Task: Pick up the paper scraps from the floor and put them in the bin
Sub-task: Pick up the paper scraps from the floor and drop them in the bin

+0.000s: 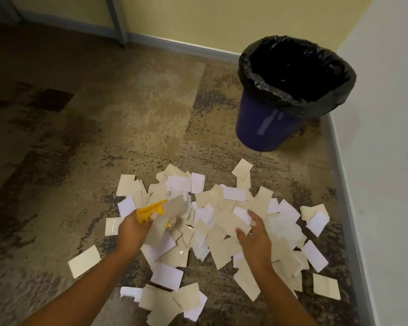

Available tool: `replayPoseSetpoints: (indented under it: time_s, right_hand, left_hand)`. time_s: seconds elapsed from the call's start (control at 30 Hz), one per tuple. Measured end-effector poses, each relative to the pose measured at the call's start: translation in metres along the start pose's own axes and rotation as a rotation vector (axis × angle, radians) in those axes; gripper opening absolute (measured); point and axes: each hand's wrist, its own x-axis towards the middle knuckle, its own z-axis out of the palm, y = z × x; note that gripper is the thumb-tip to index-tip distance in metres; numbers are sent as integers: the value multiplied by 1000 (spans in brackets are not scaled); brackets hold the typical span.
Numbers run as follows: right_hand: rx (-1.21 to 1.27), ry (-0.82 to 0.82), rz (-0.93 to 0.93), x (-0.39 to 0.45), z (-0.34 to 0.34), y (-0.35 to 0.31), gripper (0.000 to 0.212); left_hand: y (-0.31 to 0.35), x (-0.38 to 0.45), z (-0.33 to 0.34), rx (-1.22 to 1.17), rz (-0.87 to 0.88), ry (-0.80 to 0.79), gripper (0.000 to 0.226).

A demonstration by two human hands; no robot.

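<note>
A wide heap of paper scraps (222,222), cream and white rectangles, lies spread on the mottled brown carpet (127,114) in front of the person, with a few stray pieces apart from the heap at the left and lower right. The left hand (133,228) grips a bunch of scraps together with a yellow sheet (152,210); that bunch is motion-blurred, so its count and the print on the yellow sheet cannot be read, and the fingers are mostly hidden behind the paper. The right hand (253,234) hovers over the middle of the heap, fingers spread and loosely bent, holding nothing; whether the fingertips touch the scraps is hard to tell. The blue bin (264,128) stands well apart beyond the heap, near the corner of the walls, lined with a black bag (335,100) folded over its rim. Its inside is too dark to make out. Both forearms are cut off by the bottom edge.
</note>
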Motion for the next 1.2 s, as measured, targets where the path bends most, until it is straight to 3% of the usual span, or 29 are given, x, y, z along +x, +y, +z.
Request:
replayPoseSetpoints:
  time_s: [0.17, 0.33, 0.4, 0.47, 0.57, 0.73, 0.83, 1.0, 1.13, 1.2]
  right_hand:
    - [465, 93, 92, 40, -43, -71, 63]
    - [398, 236, -162, 102, -90, -169, 56]
    - [605, 196, -155, 124, -106, -208, 64]
    - [840, 46, -162, 139, -120, -239, 78]
    - [788, -54, -202, 145, -129, -252, 84]
    - [225, -20, -254, 123, -104, -191, 80]
    - [24, -27, -188, 102, -83, -131, 76]
    - [-87, -136, -10, 63, -64, -41, 70]
    - [-80, -174, 77, 45, -66, -1, 66]
    - [-73, -170, 85, 43, -69, 8, 63]
  left_hand:
    - [15, 3, -1, -36, 57, -51, 31]
    - [25, 0, 1, 45, 106, -55, 30]
    - [31, 1, 0, 44, 110, -36, 29]
    - [42, 5, -1, 10, 93, -18, 26]
    - [62, 11, -2, -135, 72, -32, 25]
    - [94, 10, 0, -239, 136, -82, 29]
    - [111, 12, 2, -274, 135, -113, 26]
    - [172, 17, 4, -272, 141, -165, 27]
    - [247, 14, 13, -493, 103, -264, 28]
    - [282, 14, 22, -625, 91, -321, 17]
